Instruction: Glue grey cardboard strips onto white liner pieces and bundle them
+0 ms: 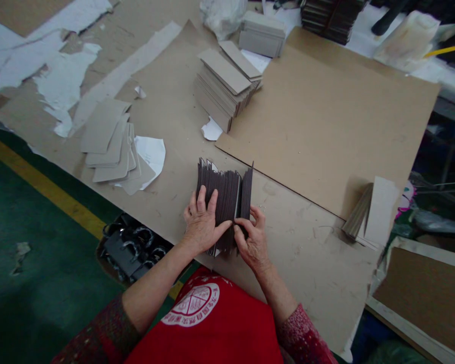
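Observation:
A row of thin dark brown card pieces [224,194] stands on edge on the table near its front edge. Across the left part of the row lies my left hand [202,222], fingers spread over the card edges and thumb stretched toward a gap on the right. My right hand [253,237] is at the right end, its curled fingers and thumb gripping a small group of dark card pieces [246,192]. That group stands slightly apart from the main row. Part of the right fingers' grip is hidden behind the cards.
Grey card stacks [225,86] stand beyond the row; fanned grey cards [109,141] lie left on white paper. A large brown board [333,116] covers the right back. A bundle of strips [379,210] is at right. Below the table edge sits a box of black items [131,250].

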A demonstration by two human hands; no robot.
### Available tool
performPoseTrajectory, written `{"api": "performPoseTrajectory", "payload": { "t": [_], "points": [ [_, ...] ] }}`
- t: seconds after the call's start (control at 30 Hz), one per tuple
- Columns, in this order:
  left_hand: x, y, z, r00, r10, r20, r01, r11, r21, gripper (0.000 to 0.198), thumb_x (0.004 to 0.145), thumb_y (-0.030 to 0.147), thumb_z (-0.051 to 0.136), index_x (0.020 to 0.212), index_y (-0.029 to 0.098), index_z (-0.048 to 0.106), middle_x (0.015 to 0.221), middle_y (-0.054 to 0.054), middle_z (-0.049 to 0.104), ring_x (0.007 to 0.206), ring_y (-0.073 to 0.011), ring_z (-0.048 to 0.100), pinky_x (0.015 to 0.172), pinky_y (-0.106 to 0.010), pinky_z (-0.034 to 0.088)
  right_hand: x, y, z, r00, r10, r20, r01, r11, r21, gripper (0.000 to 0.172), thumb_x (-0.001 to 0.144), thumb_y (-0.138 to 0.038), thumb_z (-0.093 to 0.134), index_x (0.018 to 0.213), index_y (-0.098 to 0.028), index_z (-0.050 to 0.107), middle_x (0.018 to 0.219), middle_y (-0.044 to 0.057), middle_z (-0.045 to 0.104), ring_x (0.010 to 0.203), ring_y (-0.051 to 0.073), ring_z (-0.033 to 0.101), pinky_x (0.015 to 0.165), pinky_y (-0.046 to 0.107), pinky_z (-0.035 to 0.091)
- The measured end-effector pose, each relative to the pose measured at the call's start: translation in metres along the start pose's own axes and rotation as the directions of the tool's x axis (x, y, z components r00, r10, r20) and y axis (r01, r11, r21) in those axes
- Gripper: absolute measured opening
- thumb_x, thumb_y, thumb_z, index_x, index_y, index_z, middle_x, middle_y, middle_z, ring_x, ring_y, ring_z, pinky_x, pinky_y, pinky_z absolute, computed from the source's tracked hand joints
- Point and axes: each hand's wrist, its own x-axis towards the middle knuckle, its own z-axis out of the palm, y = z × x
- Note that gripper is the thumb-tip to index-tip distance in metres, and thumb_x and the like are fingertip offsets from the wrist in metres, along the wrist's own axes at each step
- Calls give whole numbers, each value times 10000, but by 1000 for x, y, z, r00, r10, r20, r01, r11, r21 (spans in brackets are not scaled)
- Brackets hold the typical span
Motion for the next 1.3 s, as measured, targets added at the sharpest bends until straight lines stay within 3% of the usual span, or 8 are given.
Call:
{"api": "performPoseTrajectory", "payload": {
  "t": [0.1, 0.83, 0.97, 1.17, 1.3],
  "points": [
    [0, -1, 0, 1000, 5, -5, -5, 1000, 1, 933, 827, 564, 623, 1569, 195, 195, 1651, -176, 77, 1472, -440, 151, 1077, -630, 319, 1, -1, 0, 1000, 12, 2, -12, 1000, -21, 146, 884, -272, 672, 1023, -230, 681, 1455, 111, 340, 1370, 289, 389, 1052, 450, 470],
    [0, -1, 1, 1000, -7, 7, 7, 1000, -16, 933, 822, 578, 613, 1568, 207, 194, 1655, -166, 67, 1480, -432, 127, 1084, -628, 305, 4, -10, -4, 1000, 17, 18, -16, 998, -66, 174, 866, -237, 659, 1038, -215, 643, 1431, 132, 357, 1316, 284, 444, 1032, 456, 489],
    [0, -1, -1, 1000, -5, 12, 5, 1000, -14, 926, 830, 573, 610, 1569, 203, 193, 1653, -170, 67, 1480, -432, 135, 1084, -627, 311, 3, -10, -4, 1000, 21, 13, -20, 998, -63, 173, 855, -211, 651, 1027, -213, 636, 1423, 125, 364, 1310, 274, 445, 1084, 461, 447],
    [1, -2, -1, 1000, -2, 15, 2, 1000, -9, 941, 823, 599, 625, 1567, 211, 199, 1654, -166, 74, 1478, -431, 140, 1087, -633, 309, -3, 2, -5, 997, 15, -82, -20, 998, -53, 341, 870, -110, 537, 1183, -210, 623, 1448, 128, 328, 1353, 262, 422, 1140, 495, 386],
    [1, -5, 0, 1000, 0, 21, 0, 1000, -7, 943, 820, 592, 635, 1567, 213, 202, 1654, -167, 73, 1480, -429, 134, 1086, -636, 308, -7, 7, -7, 998, 14, -60, -18, 998, -61, 261, 904, -113, 505, 1050, -211, 698, 1551, 93, 212, 1456, 300, 291, 1185, 543, 305]
  ]
}}
